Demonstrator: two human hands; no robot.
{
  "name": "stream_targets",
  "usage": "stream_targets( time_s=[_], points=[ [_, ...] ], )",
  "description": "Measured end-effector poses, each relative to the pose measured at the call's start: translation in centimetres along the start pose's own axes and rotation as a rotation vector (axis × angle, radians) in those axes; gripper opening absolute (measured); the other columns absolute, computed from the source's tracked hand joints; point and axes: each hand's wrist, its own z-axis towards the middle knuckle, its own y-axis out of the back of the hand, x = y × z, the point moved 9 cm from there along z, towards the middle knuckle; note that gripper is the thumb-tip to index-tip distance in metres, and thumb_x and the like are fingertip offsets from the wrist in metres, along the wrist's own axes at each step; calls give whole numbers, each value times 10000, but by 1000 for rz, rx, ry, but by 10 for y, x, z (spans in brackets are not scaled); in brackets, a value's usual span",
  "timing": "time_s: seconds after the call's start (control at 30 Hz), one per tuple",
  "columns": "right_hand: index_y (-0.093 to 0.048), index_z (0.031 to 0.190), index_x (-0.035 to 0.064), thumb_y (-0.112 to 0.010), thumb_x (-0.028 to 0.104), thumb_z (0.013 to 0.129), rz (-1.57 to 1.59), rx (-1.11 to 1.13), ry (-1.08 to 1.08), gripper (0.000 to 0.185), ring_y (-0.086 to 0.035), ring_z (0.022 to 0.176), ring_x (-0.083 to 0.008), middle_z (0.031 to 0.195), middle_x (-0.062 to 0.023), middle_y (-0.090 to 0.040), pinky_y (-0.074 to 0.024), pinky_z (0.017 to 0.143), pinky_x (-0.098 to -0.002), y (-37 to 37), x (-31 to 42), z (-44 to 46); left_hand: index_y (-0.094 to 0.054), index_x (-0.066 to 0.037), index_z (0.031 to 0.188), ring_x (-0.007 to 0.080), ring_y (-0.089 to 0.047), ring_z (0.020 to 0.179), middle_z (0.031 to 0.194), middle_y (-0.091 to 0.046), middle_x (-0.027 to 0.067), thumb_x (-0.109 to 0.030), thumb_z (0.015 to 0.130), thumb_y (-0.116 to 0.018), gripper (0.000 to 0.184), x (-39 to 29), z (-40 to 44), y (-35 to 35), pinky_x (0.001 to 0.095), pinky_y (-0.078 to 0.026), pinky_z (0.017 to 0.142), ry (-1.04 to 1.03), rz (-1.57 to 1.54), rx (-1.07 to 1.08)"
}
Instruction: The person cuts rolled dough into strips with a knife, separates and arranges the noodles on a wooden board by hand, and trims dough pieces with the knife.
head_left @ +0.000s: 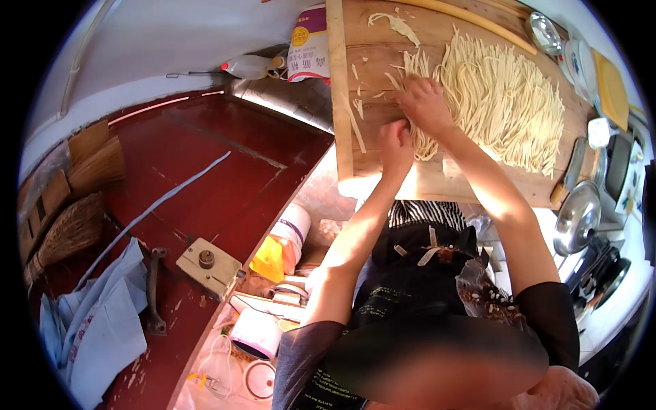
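A wide bed of cut noodles (502, 102) covers much of the wooden board (437, 179). My right hand (425, 104) rests over the left end of the noodles, its fingers bent onto a narrow bunch there. Just below and to the left, my left hand (396, 140) is closed beside the same bunch; whatever its fingers hold, if anything, is hidden. Loose noodle bits (358, 108) lie to the left of my hands. A flat scrap of dough (403, 29) is near the board's top edge.
A rolling pin (471, 22) lies along the board's far edge. At the right are a knife (574, 164), a metal lid (577, 217) and bowls (577, 65). A flour bag (311, 44) stands left of the board. The red door (205, 164) is further left.
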Motion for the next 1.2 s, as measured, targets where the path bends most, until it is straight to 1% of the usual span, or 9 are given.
stream_targets(
  time_s=[0.13,0.27,0.5,0.57,0.67,0.77,0.93,1.07,1.2],
  points=[
    [-632,1082,128,-674,133,829,16,-59,-140,257,-494,1196,-317,1194,-87,-580,-396,968,-459,27,-32,-12,-528,10,1101,343,-509,993,1068,-506,180,-95,859,-618,279,7,-20,64,400,-448,826,-90,226,-431],
    [-645,1033,92,-671,111,834,165,-103,-193,201,-533,1078,-343,1074,-114,-616,-428,911,-444,34,-48,1,-499,10,1084,352,-488,1026,1087,-474,193,-128,824,-659,335,21,-13,89,419,-446,832,68,374,-527],
    [-655,996,84,-618,81,837,170,-169,-270,164,-585,928,-334,919,-123,-639,-472,820,-414,42,-91,41,-550,-15,964,312,-575,926,924,-572,137,-99,780,-668,234,33,6,92,406,-487,819,163,518,-333],
    [-652,1014,69,-603,77,852,296,-188,-329,170,-619,857,-312,892,-127,-645,-501,757,-390,48,-100,45,-549,-28,955,219,-618,822,894,-603,106,-96,805,-696,221,31,5,91,316,-508,753,318,-80,-281],
    [-658,1044,60,-614,92,859,433,-196,-473,192,-654,802,-288,896,-128,-656,-523,702,-348,44,-117,46,-555,-29,975,135,-616,767,872,-620,73,-81,847,-693,196,6,20,75,247,-501,720,185,-590,-287],
    [-669,1072,66,-630,141,879,454,-169,-534,210,-668,805,-247,911,-118,-679,-526,706,-324,33,-142,47,-542,-16,1016,118,-630,863,925,-645,82,3,906,-609,130,-53,41,65,235,-501,786,61,-662,-185],
    [-654,1046,75,-690,333,845,241,-61,-398,329,-656,873,-289,957,-124,-685,-519,769,-385,14,-133,93,-586,-28,1018,124,-613,782,867,-631,57,-68,887,-632,144,-78,32,30,266,-501,713,2,-446,-70],
    [-567,1040,70,-700,360,820,72,78,-312,387,-562,1039,-359,989,-132,-642,-458,878,-448,-13,-118,113,-590,-13,1008,168,-624,766,866,-640,84,-98,880,-637,161,-20,9,0,288,-507,712,93,-172,18],
    [-607,1076,70,-676,319,834,-38,31,-242,354,-602,978,-367,1053,-175,-632,-508,817,-449,-31,-125,117,-594,-1,1013,193,-636,814,905,-656,103,-136,881,-643,195,-15,7,11,311,-512,723,126,-115,1]
  ],
)
